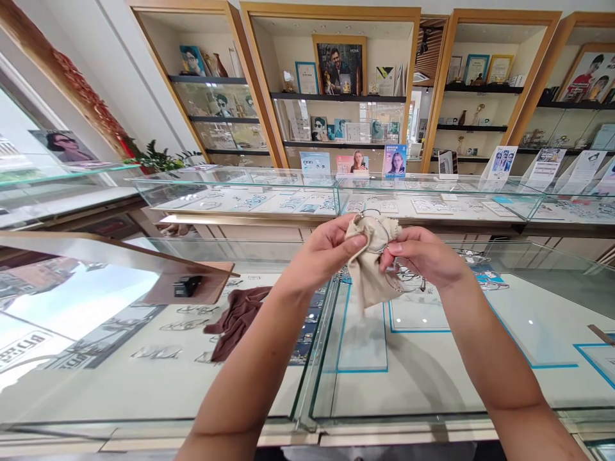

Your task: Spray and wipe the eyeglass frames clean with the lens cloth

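Note:
Above the glass counter, I hold a pair of thin-rimmed eyeglasses (pixel 379 235) in front of me. A beige cleaning cloth (pixel 369 285) is bunched around one lens and hangs down below it. My left hand (pixel 331 250) is closed, its thumb pressing the cloth against the lens; the fingers behind are partly hidden. On the other side, my right hand (pixel 423 253) pinches the frame near the lens rim between thumb and fingers. Part of the frame hangs beneath my right hand, against other eyewear in the case.
A glass display counter (pixel 317 410) with eyeglasses inside spans the front. A brown cloth (pixel 237 320) lies at the left near a tilted wood-edged mirror (pixel 192 272). Another glass showcase (pixel 269 198) stands beyond, with wooden shelves (pixel 339 99) along the wall.

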`<state>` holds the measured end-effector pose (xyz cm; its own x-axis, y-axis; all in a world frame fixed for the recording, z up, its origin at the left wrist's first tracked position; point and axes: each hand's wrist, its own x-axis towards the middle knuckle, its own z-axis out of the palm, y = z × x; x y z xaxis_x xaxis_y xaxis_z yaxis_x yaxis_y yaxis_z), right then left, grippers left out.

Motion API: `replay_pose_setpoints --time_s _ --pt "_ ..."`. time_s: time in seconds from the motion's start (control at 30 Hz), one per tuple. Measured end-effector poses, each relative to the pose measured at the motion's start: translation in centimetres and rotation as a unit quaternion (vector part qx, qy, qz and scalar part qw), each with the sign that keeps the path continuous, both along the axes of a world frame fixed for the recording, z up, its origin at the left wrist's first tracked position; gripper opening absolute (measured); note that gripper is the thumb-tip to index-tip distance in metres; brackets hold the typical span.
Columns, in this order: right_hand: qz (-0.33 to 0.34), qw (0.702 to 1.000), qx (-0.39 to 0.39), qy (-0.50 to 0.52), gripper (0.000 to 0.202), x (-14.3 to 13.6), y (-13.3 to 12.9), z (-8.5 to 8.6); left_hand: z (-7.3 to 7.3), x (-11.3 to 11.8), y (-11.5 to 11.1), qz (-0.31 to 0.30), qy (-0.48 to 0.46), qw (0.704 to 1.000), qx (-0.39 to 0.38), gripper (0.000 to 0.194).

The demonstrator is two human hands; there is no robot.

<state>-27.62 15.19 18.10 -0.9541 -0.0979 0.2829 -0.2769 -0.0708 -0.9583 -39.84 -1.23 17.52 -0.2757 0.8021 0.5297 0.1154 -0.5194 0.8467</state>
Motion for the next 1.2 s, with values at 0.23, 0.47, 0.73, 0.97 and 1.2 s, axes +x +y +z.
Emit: replay_pose_setpoints --time_s 0.23,0.47,0.73,0.97,1.2 --pt "0.009 1.000 -0.027 -0.006 0.021 -0.6 -0.7 -0.6 -1.3 1.4 1.7 0.110 -0.049 0.990 0.079 0.037" --pt "-0.021 0.999 0.043 0.024 0.024 -1.0 -1.4 -1.2 -1.7 1.3 2.1 0.202 -0.083 0.972 0.086 0.056" --pt "-0.092 0.992 0.012 0.090 0.028 0.4 0.5 0.2 -0.8 -0.6 0.5 0.193 0.001 0.979 0.062 0.046" --pt "-0.105 0.990 -0.004 0.089 0.023 1.8 1.7 1.4 0.3 -0.1 -1.0 0.377 0.153 0.907 0.107 0.038" --pt "-0.109 0.987 0.108 0.050 0.019 2.7 1.9 2.1 0.6 0.3 -1.1 0.403 0.408 0.806 0.148 0.072"
